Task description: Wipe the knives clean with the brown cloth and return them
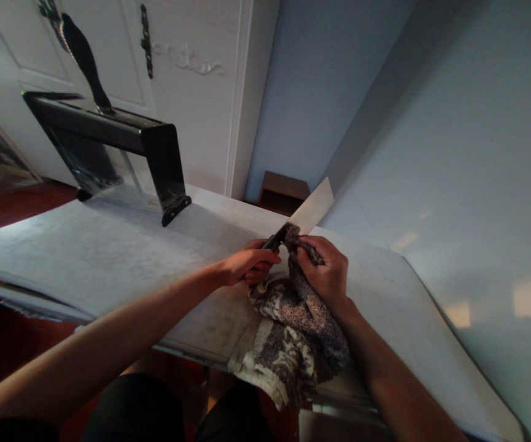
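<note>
Pale blue walls and white panelled cupboard behind, no readable writing anywhere, white table with black stand at far edge, patterned cloth draped over near edge, right hand bunching it against the blade, left hand clasping knife handle.

Pale cleaver – tilted up, patterned cloth – bunched
</note>
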`<state>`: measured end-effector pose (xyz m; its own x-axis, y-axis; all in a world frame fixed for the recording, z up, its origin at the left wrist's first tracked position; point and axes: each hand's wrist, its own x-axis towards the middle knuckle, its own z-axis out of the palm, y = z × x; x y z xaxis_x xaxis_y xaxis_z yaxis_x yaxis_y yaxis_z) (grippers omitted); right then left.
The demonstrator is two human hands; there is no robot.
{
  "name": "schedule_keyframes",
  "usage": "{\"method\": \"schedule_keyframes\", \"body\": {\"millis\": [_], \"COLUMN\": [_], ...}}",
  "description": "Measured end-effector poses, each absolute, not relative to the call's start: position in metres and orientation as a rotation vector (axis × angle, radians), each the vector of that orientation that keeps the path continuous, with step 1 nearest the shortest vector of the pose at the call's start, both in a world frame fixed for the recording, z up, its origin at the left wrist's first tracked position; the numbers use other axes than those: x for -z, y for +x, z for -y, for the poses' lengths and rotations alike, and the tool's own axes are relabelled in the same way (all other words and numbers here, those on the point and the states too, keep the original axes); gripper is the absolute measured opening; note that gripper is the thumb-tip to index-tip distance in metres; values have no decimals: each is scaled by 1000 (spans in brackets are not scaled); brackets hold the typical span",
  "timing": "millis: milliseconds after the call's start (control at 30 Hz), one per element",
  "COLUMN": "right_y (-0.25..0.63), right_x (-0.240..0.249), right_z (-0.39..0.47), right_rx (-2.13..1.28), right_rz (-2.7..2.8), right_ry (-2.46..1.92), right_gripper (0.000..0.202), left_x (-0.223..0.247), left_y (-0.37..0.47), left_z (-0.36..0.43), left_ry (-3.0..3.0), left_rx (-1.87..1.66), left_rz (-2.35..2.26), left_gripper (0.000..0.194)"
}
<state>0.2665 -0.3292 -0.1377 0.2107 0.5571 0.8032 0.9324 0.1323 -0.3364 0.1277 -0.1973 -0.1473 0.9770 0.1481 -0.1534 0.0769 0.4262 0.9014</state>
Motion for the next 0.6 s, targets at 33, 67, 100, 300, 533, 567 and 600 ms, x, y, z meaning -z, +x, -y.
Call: {"method": "schedule_keyframes", "body": {"millis": [33,67,100,300,533,567,600], "right_y": [267,267,267,260,253,254,256], "right_x": [137,136,135,137,135,135,135], "right_z": [330,332,333,332,330,330,331], "right_rx": [549,592,623,598,521,523,525], "right_rz": [1410,1362,1320,1425,1766,1795,1816], "right_ry": [-1528,-1509,-1489,-1364,-1336,-1341,-1347], "right_gripper": [15,15,16,26,33,33,33], "left_x": [147,147,147,144,144,144,144], "left_y": [127,127,126,123,122,122,122], "left_z": [197,196,196,197,196,196,196], "left_ry": [1141,1152,1166,1247,1336,1330,1323], "left_rx": [-31,-12,10,126,165,171,177], "left_rz": [-214,-208,-202,-164,-161,-162,-164], "left_gripper": [24,24,25,28,29,29,29]}}
